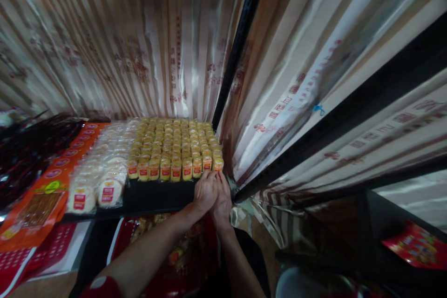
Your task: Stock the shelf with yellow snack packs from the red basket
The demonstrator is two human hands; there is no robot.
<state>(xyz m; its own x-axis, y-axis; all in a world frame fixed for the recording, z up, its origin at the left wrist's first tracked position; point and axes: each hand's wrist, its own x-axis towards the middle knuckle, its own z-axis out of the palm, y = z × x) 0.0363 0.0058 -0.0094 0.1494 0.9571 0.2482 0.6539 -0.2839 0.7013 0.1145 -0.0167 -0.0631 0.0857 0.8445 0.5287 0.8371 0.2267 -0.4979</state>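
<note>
Rows of small yellow snacks in clear wrappers with red labels (175, 170) stand packed together on a black shelf (153, 198). At the front right corner of the block, my left hand (206, 192) and my right hand (222, 200) are side by side and touching. Their fingers are drawn together at the end wrapped yellow snack (218, 163), which stands upright in line with its row. My hands partly hide its lower part. Left of the block lie round white wafers in clear packets (110, 191).
An orange snack bag (49, 200) and dark packets (31, 153) lie farther left. Below the shelf is a red container (118, 237) with packaged goods. Black metal posts (240, 46) and printed striped sheeting (167, 32) border the back and right. A red packet (417, 244) lies at lower right.
</note>
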